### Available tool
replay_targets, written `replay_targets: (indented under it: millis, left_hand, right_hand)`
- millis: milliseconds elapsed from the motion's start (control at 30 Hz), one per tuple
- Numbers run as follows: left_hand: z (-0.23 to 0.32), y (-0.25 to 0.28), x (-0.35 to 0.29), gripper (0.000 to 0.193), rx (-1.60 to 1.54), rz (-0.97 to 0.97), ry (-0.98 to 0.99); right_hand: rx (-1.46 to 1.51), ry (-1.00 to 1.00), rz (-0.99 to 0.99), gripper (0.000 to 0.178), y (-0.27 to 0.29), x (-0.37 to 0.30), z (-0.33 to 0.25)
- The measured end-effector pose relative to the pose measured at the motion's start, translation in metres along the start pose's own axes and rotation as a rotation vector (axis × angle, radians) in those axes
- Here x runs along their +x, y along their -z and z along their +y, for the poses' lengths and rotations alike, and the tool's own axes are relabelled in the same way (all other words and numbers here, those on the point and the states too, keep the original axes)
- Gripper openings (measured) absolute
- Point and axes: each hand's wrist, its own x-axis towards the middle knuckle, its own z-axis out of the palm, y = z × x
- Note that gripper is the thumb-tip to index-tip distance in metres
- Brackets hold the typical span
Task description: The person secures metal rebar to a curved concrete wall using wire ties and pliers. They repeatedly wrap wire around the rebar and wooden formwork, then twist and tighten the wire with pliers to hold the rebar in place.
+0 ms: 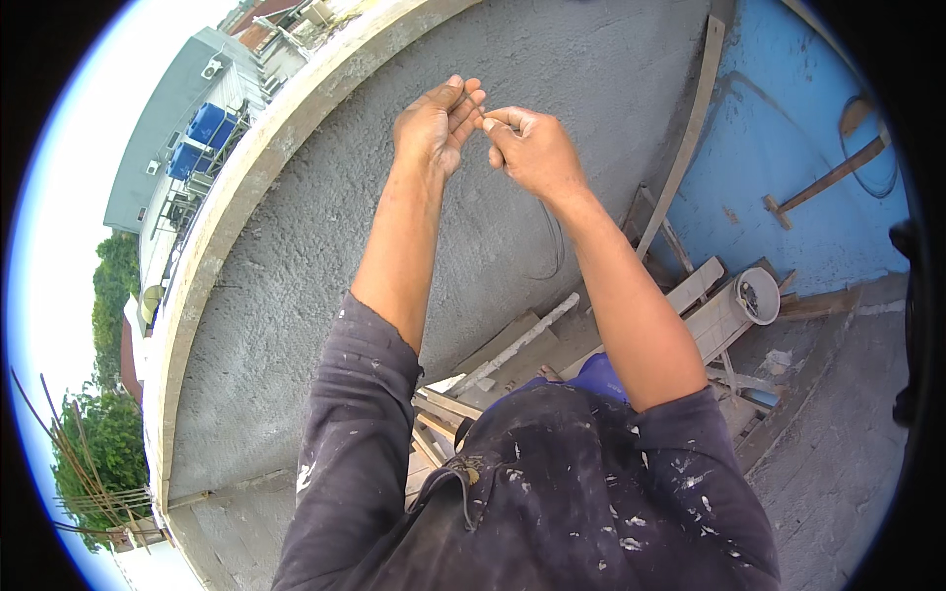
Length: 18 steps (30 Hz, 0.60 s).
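Both my arms reach up in front of a rough grey plastered wall (305, 207). My right hand (532, 148) is closed, thumb and forefinger pinching the end of a thin dark wire or string (473, 102). That strand runs across to my left hand (434, 123), whose palm is turned partly toward me. Its thumb lies by the forefinger on the strand, and the other fingers are loosely curled. The two hands almost touch at the fingertips. Below my right wrist, a thin dark loop of line (558, 246) hangs against the wall; whether it joins the strand I cannot tell.
A pale wooden edge board (246, 163) curves along the wall's outer side. At right, a wooden batten (685, 138) leans beside a blue wall (788, 128) with a wood-handled tool (833, 180). Lower down are a whitish bucket (759, 295) and loose planks (695, 286).
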Motion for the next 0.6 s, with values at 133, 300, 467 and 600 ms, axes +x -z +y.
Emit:
replay_targets:
  millis: [133,300,467,600]
  left_hand:
    - [0.011,-0.003,0.008,0.036,0.018,0.039,-0.111]
    - [0.024,-0.005,0.03,0.03,-0.028,0.096,-0.148]
    - [0.025,-0.008,0.041,0.025,-0.024,0.11,-0.13]
    - [0.025,-0.013,0.043,0.02,-0.166,0.175,-0.128]
  right_hand:
    - [-0.103,0.117,0.05,0.029,-0.009,0.022,-0.006]
    - [-0.166,0.279,0.158,0.027,-0.023,0.044,-0.008]
    - [-0.152,0.306,0.196,0.022,-0.022,0.043,-0.008]
    - [-0.147,0.239,0.096,0.024,-0.016,0.044,-0.015]
